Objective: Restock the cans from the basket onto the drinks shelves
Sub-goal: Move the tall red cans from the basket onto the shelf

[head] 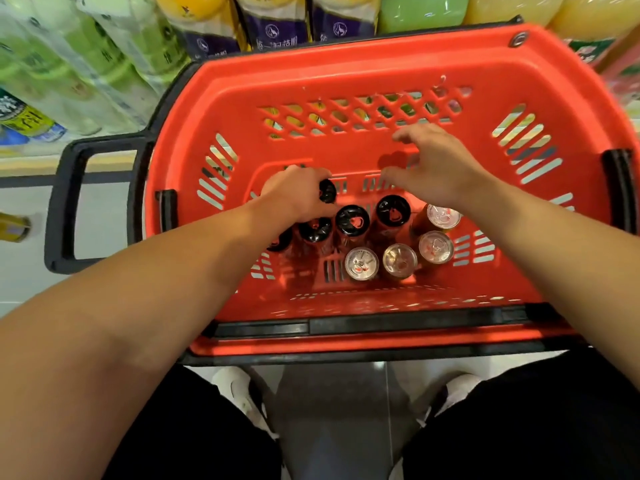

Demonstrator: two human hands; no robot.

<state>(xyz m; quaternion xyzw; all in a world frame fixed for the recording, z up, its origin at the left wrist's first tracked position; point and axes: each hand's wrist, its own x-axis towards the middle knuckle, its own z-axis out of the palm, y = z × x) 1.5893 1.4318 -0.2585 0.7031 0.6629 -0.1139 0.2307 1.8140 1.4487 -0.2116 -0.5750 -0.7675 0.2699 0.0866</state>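
A red plastic basket [346,71] stands in front of me on the floor. Several upright cans sit on its bottom: black-topped cans [352,220] in the middle and left, silver-topped cans [399,260] nearer me and to the right. My left hand [294,194] is down in the basket with its fingers curled round a black-topped can [327,191]. Spread above the basket's far floor, my right hand [438,166] is open and touches no can.
The basket has a black side handle [69,202] at the left and a black folded handle [363,325] on the near rim. Shrink-wrapped packs of drink bottles [86,64] lie behind it. My knees and white shoes [239,389] are just below the basket.
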